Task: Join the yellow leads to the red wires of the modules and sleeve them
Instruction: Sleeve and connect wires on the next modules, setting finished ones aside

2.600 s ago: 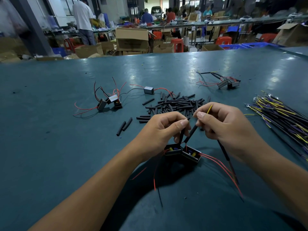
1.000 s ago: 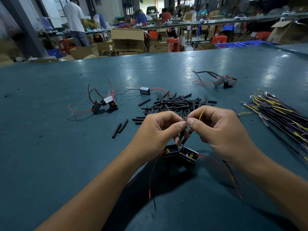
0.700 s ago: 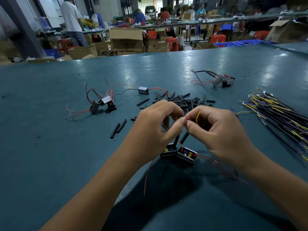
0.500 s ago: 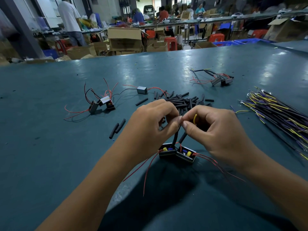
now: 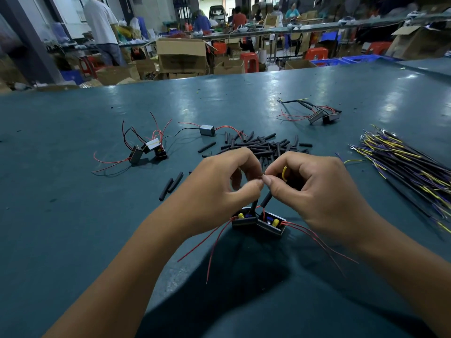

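A wide teal desk (image 5: 73, 215) carries a bundle of yellow leads (image 5: 402, 162) at its right edge and a heap of black sleeves (image 5: 263, 145) mid-desk. Nearer the front edge, the left hand (image 5: 219, 189) and right hand (image 5: 314, 191) meet thumb to thumb, each pinching fine wire ends, with a yellow lead (image 5: 284, 172) curled inside the right fingers. Two modules (image 5: 258, 222) hang just below both hands, their red wires (image 5: 214, 242) trailing toward the front edge.
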`<state>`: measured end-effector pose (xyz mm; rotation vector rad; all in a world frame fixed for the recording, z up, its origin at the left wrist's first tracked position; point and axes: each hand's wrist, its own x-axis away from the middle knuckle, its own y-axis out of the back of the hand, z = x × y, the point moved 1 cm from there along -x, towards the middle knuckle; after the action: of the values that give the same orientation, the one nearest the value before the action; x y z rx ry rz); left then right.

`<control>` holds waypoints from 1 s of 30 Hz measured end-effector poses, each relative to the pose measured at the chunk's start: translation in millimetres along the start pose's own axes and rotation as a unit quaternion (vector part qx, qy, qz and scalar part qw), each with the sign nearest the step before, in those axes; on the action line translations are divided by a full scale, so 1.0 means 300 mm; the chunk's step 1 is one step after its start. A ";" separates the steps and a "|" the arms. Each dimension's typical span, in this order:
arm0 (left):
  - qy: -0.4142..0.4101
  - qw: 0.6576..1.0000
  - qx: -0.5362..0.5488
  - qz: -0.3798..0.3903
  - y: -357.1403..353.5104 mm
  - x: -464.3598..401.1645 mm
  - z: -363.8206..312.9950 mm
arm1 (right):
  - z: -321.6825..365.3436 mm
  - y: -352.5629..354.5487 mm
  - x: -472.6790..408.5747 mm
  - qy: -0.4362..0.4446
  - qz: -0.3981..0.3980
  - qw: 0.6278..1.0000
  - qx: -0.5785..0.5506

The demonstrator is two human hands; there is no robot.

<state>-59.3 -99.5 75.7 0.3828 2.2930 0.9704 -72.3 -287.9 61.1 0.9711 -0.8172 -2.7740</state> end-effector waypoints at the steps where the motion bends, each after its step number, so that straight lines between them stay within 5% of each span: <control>1: 0.010 0.999 0.025 0.026 -0.004 0.001 0.014 | -0.006 0.001 -0.002 -0.006 0.001 1.000 -0.005; 9: 0.058 0.978 0.197 0.030 -0.052 -0.007 0.070 | -0.028 -0.002 -0.010 -0.038 -0.008 0.998 -0.054; 30: 0.081 0.970 0.226 0.032 -0.053 -0.003 0.075 | -0.043 -0.007 -0.011 -0.075 -0.016 0.990 -0.119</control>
<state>-44.6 -98.7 52.4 0.5850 2.6631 0.5134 -61.9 -291.1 53.4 0.7471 -0.4716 -2.9138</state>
